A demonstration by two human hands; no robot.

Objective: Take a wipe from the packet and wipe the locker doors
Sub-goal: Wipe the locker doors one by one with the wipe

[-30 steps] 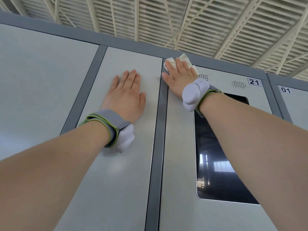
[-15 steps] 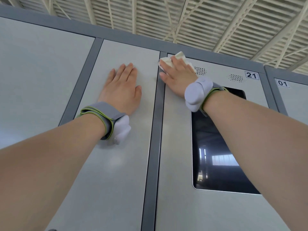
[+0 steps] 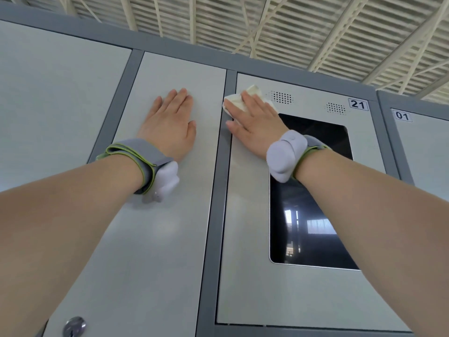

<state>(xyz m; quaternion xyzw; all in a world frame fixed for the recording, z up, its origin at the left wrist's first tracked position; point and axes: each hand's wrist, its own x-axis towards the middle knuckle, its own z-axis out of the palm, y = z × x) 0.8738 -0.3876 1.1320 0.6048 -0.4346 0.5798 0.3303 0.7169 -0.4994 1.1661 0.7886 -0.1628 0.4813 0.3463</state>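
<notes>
The person's right hand (image 3: pixel 255 125) lay flat with straight fingers, pressing a crumpled white wipe (image 3: pixel 239 102) against the top left corner of the locker door (image 3: pixel 243 251) numbered 21. The wipe showed past the fingertips and reached the door's left edge. The left hand (image 3: pixel 170 125) lay flat and empty, fingers straight and close together, on the upper part of the plain door (image 3: pixel 158 239) just to the left, apparently as a brace. The hands were apart, one on each door, with a dark grey frame strip (image 3: pixel 224 190) between them. Each wrist wore a grey band edged in green, with a pale pod attached.

Door 21 carried a dark glossy screen (image 3: pixel 311 215) just below and right of the right hand. Above the screen were two small perforated grilles (image 3: pixel 281 97), with the number label (image 3: pixel 358 104) at the door's top right. Further right stood a door labelled 01 (image 3: pixel 402 116), and a wider plain door (image 3: pixel 48 93) at the far left. A round keyhole (image 3: pixel 74 325) sat near the bottom left. A slatted ceiling (image 3: pixel 291 32) with pale beams ran overhead. The packet was not in view.

With the wipe already out, the wiping step appeared to be in hand, at the top of door 21. How much had been cleaned could not be told. The next move probably called for steady flat pressure, sweeping right past the grilles and down over the screen, without letting the wipe slip from under the fingers.
</notes>
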